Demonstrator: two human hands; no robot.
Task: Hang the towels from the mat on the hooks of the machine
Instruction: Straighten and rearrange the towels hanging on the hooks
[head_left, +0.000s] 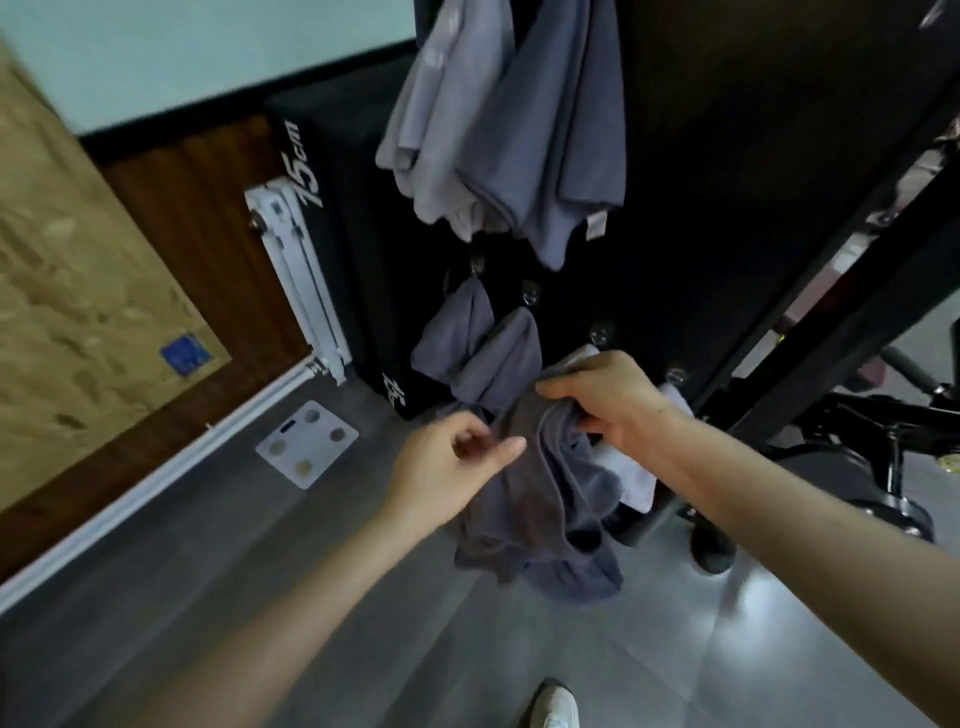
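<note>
My right hand (605, 402) grips a bunch of dark grey towels (540, 499) with a white towel (631, 478) behind them, held in front of the black machine panel (701, 208). My left hand (457, 467) hovers just left of the bunch, fingers loosely curled, thumb and forefinger near the cloth but holding nothing. Two grey towels (478, 348) hang from lower hooks, and lighter and darker grey towels (498, 130) hang higher up. Bare metal hooks (601, 332) show on the panel to the right of the hung towels. The mat is out of view.
A black plyo box marked 75cm (332, 218) stands left of the machine beside a white radiator (301, 270). A white bathroom scale (307, 442) lies on the grey floor. Black machine frame bars and gear (857, 415) fill the right. My white shoe (556, 709) is at the bottom.
</note>
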